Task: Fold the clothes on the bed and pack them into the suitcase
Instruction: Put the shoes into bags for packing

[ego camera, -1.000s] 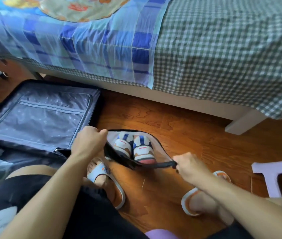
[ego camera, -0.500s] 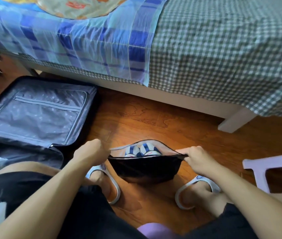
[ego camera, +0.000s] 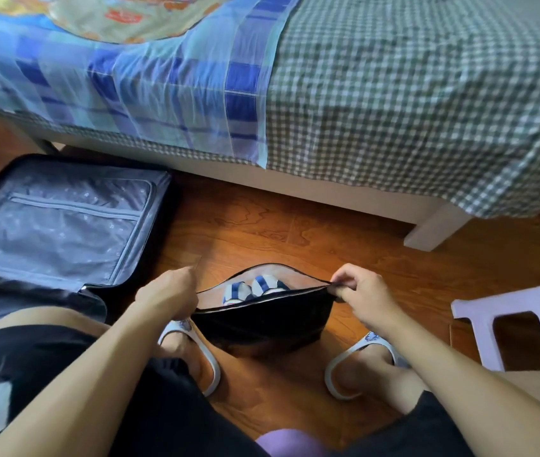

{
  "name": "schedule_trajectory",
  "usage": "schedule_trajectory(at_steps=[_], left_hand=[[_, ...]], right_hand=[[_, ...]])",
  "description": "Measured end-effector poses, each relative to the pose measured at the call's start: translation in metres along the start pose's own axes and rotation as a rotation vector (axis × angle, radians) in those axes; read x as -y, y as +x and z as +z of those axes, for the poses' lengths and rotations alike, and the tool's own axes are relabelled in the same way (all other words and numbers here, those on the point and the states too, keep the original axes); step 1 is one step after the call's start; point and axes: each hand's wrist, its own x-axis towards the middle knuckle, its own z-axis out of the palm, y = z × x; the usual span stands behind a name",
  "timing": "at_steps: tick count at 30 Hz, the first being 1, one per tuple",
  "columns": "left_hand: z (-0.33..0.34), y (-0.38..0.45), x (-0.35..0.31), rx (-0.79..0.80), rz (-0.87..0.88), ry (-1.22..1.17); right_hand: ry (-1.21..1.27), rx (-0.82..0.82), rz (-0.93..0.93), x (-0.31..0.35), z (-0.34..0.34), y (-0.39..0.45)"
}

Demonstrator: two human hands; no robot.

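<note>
Head view: black shoe bag [ego camera: 263,324] is held up btwn the knees, its rim gripped at one end by left hand [ego camera: 166,296] and pinched at the other by right hand [ego camera: 361,296], w/ sneakers [ego camera: 255,288] seen inside. Suitcase [ego camera: 60,225] is lying open on the floor, left of the bag, near the bed [ego camera: 410,94]. Risk: if one pinch is lost, the mouth could sag and the shoes be spilled.

shoes [ego camera: 255,289] half-hidden in pouch [ego camera: 262,319], suitcase [ego camera: 64,222] cropped
</note>
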Motion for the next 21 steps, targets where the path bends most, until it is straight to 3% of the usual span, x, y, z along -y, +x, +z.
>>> schedule_trajectory(at_steps=[3,9,15,17,18,21], left_hand=[[0.003,0.004,0.001,0.007,0.183,-0.076],[0.005,-0.006,0.01,0.011,0.013,-0.093],[-0.012,-0.019,0.02,0.079,-0.104,-0.645],[-0.027,-0.036,0.003,-0.031,-0.02,-0.664],[-0.038,-0.046,-0.014,-0.167,0.086,-0.637],[-0.069,-0.085,-0.086,-0.432,0.553,-0.706]], right_hand=[[0.069,-0.04,-0.035,0.001,0.002,-0.004],[0.137,-0.021,-0.172,0.028,-0.001,-0.014],[0.099,-0.121,-0.462,0.069,-0.043,-0.013],[0.056,-0.131,-0.55,0.082,-0.047,-0.014],[0.024,-0.13,-0.596,0.087,-0.047,-0.014],[-0.048,-0.121,-0.681,0.097,-0.044,-0.012]])
